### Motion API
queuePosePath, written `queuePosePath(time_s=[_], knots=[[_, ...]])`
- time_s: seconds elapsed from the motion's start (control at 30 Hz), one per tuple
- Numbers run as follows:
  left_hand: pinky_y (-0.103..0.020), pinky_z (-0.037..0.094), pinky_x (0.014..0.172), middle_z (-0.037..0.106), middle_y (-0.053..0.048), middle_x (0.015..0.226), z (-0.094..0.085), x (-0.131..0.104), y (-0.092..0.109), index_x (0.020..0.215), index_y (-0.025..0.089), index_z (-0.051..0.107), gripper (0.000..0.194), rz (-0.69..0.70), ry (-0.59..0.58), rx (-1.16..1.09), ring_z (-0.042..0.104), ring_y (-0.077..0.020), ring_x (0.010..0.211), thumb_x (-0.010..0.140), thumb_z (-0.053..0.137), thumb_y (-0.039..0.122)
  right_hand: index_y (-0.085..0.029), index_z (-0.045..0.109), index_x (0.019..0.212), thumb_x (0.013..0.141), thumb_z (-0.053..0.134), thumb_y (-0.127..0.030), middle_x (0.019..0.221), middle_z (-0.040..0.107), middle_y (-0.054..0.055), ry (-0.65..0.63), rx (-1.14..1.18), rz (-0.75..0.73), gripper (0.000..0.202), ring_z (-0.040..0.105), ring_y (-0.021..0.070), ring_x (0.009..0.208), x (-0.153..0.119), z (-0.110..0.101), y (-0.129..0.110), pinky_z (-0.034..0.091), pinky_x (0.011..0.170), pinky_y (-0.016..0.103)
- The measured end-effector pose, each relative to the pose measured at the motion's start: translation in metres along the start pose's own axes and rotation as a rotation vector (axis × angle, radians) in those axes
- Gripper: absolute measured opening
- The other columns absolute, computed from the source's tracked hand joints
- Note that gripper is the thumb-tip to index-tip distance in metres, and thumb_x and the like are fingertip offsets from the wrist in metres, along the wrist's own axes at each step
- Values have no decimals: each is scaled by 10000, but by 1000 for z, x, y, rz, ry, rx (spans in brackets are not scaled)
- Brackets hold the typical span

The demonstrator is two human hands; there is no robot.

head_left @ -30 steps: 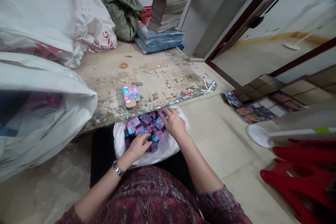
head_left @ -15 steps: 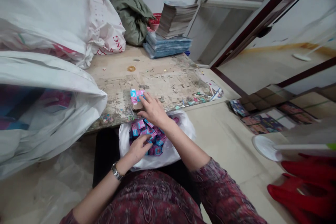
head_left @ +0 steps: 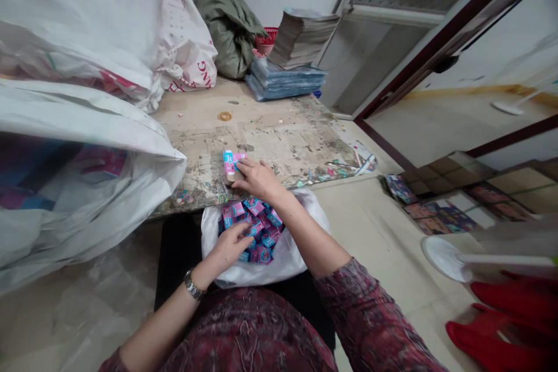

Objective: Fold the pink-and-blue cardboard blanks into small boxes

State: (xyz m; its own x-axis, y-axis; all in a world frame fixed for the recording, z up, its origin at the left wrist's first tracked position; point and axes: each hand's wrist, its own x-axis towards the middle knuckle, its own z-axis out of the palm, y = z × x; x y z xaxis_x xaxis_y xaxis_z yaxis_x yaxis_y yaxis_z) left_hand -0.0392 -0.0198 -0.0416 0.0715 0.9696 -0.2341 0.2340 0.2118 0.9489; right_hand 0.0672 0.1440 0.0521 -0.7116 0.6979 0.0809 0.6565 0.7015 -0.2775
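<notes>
A small pink and blue carton [head_left: 230, 164] lies on the worn board table [head_left: 288, 139] near its front edge. My right hand [head_left: 259, 179] rests its fingertips on the carton's right side, fingers apart. Below the table edge, a white plastic bag [head_left: 279, 270] sits on my lap, holding several small pink and blue boxes [head_left: 261, 226]. My left hand [head_left: 232, 242] is over the left part of these boxes, its fingers apart and slightly curled, with nothing seen in it.
A large open white sack [head_left: 122, 197] stands at the left. At the table's back are a printed white bag [head_left: 187, 40], a green sack [head_left: 229, 29] and stacked sheets [head_left: 285, 78]. Flat printed cartons [head_left: 440, 212] and a white stand base [head_left: 444, 258] are on the right.
The view has shifted a little, so the table and sacks appear slightly lower and further right. My right hand stays at the carton and my left hand stays over the boxes.
</notes>
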Motion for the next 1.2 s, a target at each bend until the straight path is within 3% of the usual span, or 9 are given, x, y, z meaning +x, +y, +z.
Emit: queuePosePath(time_s=[0.13,0.23,0.37,0.6,0.77,0.93,1.07,1.2], knots=[[-338,558,737,723,-100,1003,-4,5,-4,1224,149,689,447,-63,2,-116,652,-198,789,822,674,343,-184,626,1277,1024,505,-403,1391,634,149,37,3,-15,356,584,279,1292,-2,0,1,385,1106,525],[-327,579,697,725,-102,1022,-10,8,0,1218,158,684,466,-116,24,-235,672,-207,825,801,701,365,-186,635,1272,1038,480,-364,1388,642,140,72,2,-32,333,597,265,1282,-5,1,0,406,1093,485],[-303,595,680,719,-94,1054,-22,13,16,1161,185,694,434,-117,139,-380,703,-220,896,773,742,372,-182,636,1296,1006,554,-335,1423,619,148,94,21,-27,337,574,272,1324,-10,5,-1,422,1097,471],[-289,602,678,701,-76,1009,-41,22,49,1260,170,632,527,-21,288,-474,707,-185,812,784,762,356,-152,653,1303,981,579,-298,1401,633,172,202,58,-40,361,603,295,1303,-18,20,3,474,1087,482],[-291,601,674,706,-81,1002,-44,28,61,1275,162,615,529,-12,280,-562,704,-178,797,805,760,356,-149,700,1224,1002,519,-237,1294,706,153,379,120,-129,299,659,262,1232,-22,34,12,533,1050,419],[-299,595,674,732,-99,960,-43,33,70,1184,149,638,487,-19,177,-731,719,-189,788,824,745,460,-180,712,1184,1018,469,-202,1212,744,124,572,159,-187,295,691,210,1166,-31,33,11,563,1006,357],[-297,587,678,744,-72,900,-43,39,76,1022,163,662,429,-6,124,-848,713,-186,770,785,775,503,-207,718,1178,1002,515,-207,1187,756,113,590,117,-216,269,683,229,1174,-49,32,-2,559,996,396],[-270,559,681,754,-48,902,-40,47,75,938,166,678,373,22,184,-859,695,-171,783,747,810,458,-234,718,1191,992,539,-207,1217,748,101,512,130,-192,269,657,232,1220,-72,35,-20,536,1022,415]])
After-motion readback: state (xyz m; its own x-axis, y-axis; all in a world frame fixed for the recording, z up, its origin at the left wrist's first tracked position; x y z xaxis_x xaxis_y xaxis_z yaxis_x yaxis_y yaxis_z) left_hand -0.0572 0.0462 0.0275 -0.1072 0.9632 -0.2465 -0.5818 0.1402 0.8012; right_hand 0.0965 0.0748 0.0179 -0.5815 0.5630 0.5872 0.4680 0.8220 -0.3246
